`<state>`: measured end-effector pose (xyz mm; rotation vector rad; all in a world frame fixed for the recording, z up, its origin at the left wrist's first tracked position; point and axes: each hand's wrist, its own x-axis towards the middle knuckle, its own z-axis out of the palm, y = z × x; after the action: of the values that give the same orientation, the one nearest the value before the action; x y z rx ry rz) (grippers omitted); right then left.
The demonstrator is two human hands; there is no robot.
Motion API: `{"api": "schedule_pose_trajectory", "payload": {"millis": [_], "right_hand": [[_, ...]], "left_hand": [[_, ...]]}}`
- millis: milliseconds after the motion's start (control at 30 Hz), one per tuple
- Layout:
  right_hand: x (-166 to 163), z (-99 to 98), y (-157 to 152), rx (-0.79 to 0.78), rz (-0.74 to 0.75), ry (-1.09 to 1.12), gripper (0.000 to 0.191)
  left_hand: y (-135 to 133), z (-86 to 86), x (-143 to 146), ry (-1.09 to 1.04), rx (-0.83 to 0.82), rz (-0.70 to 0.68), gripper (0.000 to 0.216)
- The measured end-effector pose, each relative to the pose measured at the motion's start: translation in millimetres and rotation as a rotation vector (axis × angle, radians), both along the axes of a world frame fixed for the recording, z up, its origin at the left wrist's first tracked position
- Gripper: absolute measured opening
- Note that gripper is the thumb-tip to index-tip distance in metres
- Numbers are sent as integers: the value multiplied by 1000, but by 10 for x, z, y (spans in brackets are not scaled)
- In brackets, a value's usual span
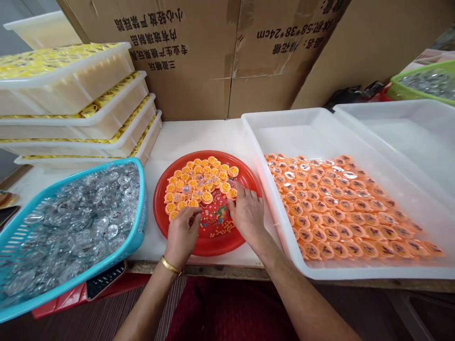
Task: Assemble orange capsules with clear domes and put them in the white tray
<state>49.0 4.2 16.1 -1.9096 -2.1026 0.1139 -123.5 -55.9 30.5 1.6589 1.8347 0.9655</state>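
A round red tray (213, 250) with a printed floral bottom holds many small orange round cases (206, 197) with yellow beads inside. Loose yellow beads (222, 230) are scattered on its near side. Over the tray's near left part, my left hand (183, 234) is closed in a pinch, and whatever is between the fingertips is hidden. On the right side of the tray, my right hand (249, 211) has thumb and forefinger closed about one orange case (232, 193) at the pile's edge. A gold bracelet (170, 266) circles my left wrist.
At left stands a blue basket (142, 201) of clear plastic domes (88, 213), before stacked white trays (117, 128) of yellow pieces. At right, a white bin (284, 237) holds rows of orange cases (330, 208). Cardboard boxes (199, 90) stand behind. A phone-like object (105, 279) lies under the basket.
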Motion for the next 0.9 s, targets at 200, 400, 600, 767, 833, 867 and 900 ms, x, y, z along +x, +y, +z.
{"api": "schedule_pose_trajectory", "payload": {"millis": [200, 400, 600, 767, 833, 867, 900], "right_hand": [[24, -19, 28, 30, 13, -12, 27], [62, 4, -120, 54, 85, 77, 22], [61, -46, -242, -5, 224, 119, 23], [71, -36, -242, -55, 259, 126, 40], [65, -20, -232, -75, 269, 149, 43], [62, -15, -226, -84, 271, 166, 41], [59, -13, -220, -91, 273, 184, 37]], "left_hand": [[456, 6, -15, 620, 56, 51, 22], [625, -39, 95, 781, -1, 44, 19], [636, -113, 55, 790, 77, -7, 20], [552, 12, 68, 534, 235, -19, 14], [436, 65, 98, 368, 261, -42, 13], [362, 74, 117, 296, 243, -54, 13], [283, 67, 137, 237, 206, -64, 14]]}}
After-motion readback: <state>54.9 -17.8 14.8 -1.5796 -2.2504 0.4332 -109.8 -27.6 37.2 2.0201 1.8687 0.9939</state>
